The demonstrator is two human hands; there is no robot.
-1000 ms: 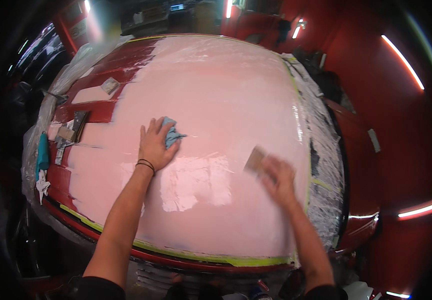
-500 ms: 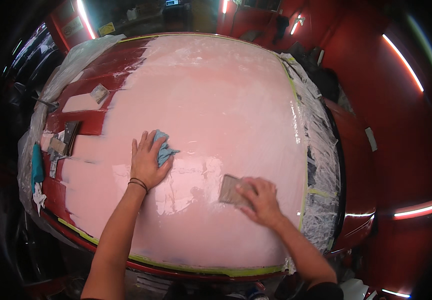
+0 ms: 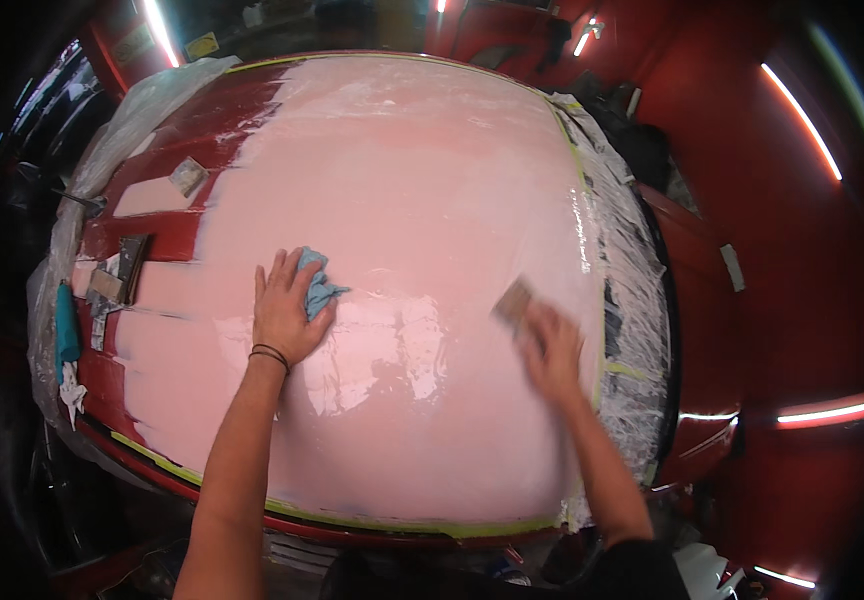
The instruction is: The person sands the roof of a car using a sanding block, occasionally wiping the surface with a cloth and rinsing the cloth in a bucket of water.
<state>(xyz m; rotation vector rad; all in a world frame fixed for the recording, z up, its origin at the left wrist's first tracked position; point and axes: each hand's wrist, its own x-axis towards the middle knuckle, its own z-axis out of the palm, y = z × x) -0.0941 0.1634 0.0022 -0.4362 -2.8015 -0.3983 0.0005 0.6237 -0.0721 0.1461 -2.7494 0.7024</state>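
A wet, pale pink coat covers most of a red car roof (image 3: 392, 200). My left hand (image 3: 287, 312) rests on it left of the middle, holding a crumpled blue cloth (image 3: 320, 287) between thumb and fingers and partly under the palm. Farther right, my right hand (image 3: 556, 352) grips a flat grey-brown sanding block (image 3: 512, 300) against the surface. The block's near end is covered by my fingers, and motion blurs it.
Along the left lie several small pads (image 3: 189, 177), a dark block (image 3: 133, 262) and a teal roll-shaped tool (image 3: 68, 325). Plastic sheeting (image 3: 177, 88) borders the far left. Masking film (image 3: 637, 330) and yellow-green tape (image 3: 382, 521) edge the roof.
My right hand has slid the sanding block away from me and to the right, turning it. My left hand stays on the cloth; the whole view has shifted slightly.
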